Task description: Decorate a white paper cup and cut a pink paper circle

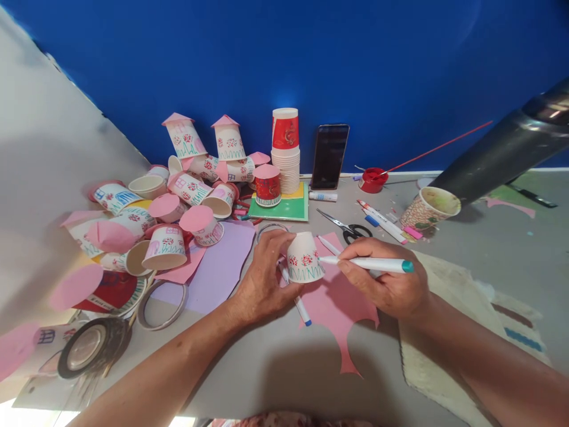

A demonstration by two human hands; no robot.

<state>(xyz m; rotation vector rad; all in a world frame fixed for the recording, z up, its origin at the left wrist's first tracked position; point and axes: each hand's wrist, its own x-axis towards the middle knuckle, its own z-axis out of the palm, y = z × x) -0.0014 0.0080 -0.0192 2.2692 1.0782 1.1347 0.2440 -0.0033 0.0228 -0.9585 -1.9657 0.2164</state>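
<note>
A white paper cup (304, 258) with red flower patterns and green zigzag strokes near its rim is upside down, slightly tilted, in my left hand (268, 274). The fingers and thumb are wrapped round its left side. My right hand (391, 279) grips a white marker (371, 264) with a teal end cap, its tip at the right side of the cup. Under the cup lies a cut pink paper (340, 299). A blue-ended marker (303, 311) rests beside my left hand.
Decorated cups with pink tops (168, 246) are heaped at the left, near tape rolls (163, 324). Behind are a cup stack (285, 160), a phone (330, 157) and scissors (344, 226). At the right are a patterned cup (424, 213), a dark bottle (498, 145) and a cloth (427, 350).
</note>
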